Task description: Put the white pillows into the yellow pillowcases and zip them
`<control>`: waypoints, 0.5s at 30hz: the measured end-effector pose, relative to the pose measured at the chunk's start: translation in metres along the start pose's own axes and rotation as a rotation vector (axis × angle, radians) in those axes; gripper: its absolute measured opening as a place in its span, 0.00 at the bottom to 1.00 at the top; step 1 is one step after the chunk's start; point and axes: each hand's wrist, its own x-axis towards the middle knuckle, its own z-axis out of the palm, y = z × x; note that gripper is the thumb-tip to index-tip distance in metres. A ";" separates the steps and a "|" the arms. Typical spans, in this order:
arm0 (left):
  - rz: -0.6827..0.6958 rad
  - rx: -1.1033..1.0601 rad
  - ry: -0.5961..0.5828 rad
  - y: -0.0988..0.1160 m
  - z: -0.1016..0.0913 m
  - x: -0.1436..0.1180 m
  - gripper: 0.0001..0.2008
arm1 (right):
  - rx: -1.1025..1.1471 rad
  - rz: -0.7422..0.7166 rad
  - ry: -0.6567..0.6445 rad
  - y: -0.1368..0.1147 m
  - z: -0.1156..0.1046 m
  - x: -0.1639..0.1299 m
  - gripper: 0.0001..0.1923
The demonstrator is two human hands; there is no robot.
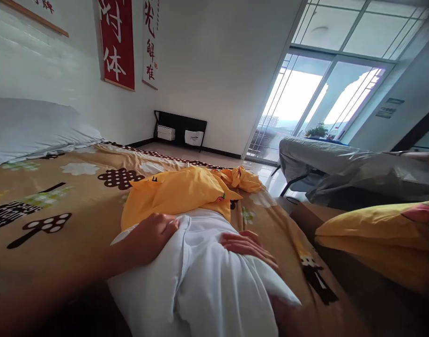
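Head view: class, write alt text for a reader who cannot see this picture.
Two bare hands rest on a white pillow lying on a bed, the left hand gripping its side and the right hand flat on top. A yellow pillowcase covers the pillow's far end, on a tan patterned sheet.

Bed (60, 196): tan patterned sheet. Grey pillow (32, 128) at the head, by the wall. Second yellow pillow (379, 234), right side. Two hanging scrolls, red (116, 44) and white (150, 44). Low black rack (181, 128) against the far wall. Glass balcony doors (316, 100); potted plant (317, 131) outside. Grey-covered furniture (348, 168), right.
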 end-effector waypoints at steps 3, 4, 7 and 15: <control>0.016 -0.048 0.018 -0.009 -0.005 0.016 0.20 | 0.171 0.066 -0.088 0.008 0.017 0.032 0.13; 0.013 -0.064 0.006 -0.013 -0.004 0.022 0.20 | 0.163 0.113 -0.117 0.010 0.025 0.039 0.14; -0.042 -0.123 -0.094 -0.025 0.008 0.035 0.21 | 0.063 0.264 -0.179 0.014 0.051 0.049 0.21; -0.044 -0.226 -0.011 -0.022 0.019 0.013 0.20 | 0.119 0.313 -0.247 0.005 0.061 0.048 0.37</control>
